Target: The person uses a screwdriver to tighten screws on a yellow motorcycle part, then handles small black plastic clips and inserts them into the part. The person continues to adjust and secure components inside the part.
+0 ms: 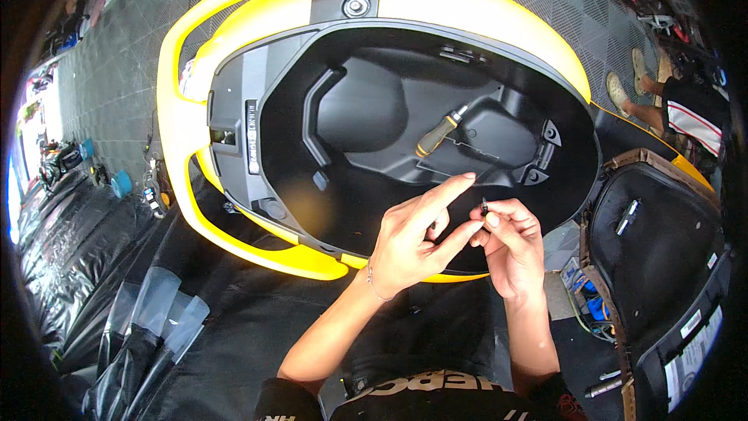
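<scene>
Both my hands meet over the near right part of a scooter's black under-seat storage bin point(362, 101). My right hand point(514, 245) pinches a small black fastener point(485, 206), perhaps a screw or clip, between thumb and fingers. The thumb of my left hand point(409, 242) reaches to that fastener, while its index finger points out straight. Its other fingers curl in, and a small dark piece point(433, 225) shows among them, too small to name. In the bin, beyond my hands, lies a screwdriver point(439, 137) with a yellow-and-black handle.
Yellow bodywork and a grab rail point(178, 156) surround the bin. At the right rests the upturned seat point(654, 242), with a small metallic piece point(627, 217) on it. Black sheeting point(101, 296) covers the left side. Another person's legs point(647, 109) are at the far right.
</scene>
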{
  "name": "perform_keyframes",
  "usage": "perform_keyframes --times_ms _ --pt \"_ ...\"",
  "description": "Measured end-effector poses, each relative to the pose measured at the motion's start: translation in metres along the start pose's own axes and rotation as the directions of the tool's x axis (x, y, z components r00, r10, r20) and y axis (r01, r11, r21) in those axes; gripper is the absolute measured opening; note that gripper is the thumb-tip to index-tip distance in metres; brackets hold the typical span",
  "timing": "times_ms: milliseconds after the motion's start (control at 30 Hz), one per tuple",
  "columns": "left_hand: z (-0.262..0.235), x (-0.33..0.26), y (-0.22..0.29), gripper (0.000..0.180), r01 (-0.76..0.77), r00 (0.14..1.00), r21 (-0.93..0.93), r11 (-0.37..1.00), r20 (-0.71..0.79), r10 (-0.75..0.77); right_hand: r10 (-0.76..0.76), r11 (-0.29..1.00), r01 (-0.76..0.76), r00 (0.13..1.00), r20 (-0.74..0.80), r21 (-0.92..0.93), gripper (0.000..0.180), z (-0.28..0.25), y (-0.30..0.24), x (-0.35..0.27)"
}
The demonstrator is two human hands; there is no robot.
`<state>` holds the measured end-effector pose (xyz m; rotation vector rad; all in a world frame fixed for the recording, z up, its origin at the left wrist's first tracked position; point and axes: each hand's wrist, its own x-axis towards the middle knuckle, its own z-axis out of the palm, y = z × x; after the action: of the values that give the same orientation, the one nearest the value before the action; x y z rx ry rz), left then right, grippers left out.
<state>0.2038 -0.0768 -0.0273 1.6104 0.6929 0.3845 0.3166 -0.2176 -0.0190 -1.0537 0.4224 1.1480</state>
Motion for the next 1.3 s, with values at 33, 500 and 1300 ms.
perform_keyframes --times_ms 33,500,1300 --pt "-0.005 0.002 0.0 0.054 0.017 1.0 -0.015 1.0 0.022 -0.017 0.008 0.999 -0.008 1.0 0.006 0.052 0.013 0.003 0.004 0.001" --pt "-0.046 0.015 -0.004 0.04 -0.012 0.997 -0.089 0.996 0.07 0.018 0.079 0.965 -0.089 0.996 0.049 0.247 0.013 0.051 0.025 0.006" --pt "-0.039 -0.027 -0.011 0.04 -0.203 0.979 0.034 0.979 0.019 0.203 0.122 0.964 -0.071 0.974 -0.189 0.257 0.016 0.051 0.047 -0.042"
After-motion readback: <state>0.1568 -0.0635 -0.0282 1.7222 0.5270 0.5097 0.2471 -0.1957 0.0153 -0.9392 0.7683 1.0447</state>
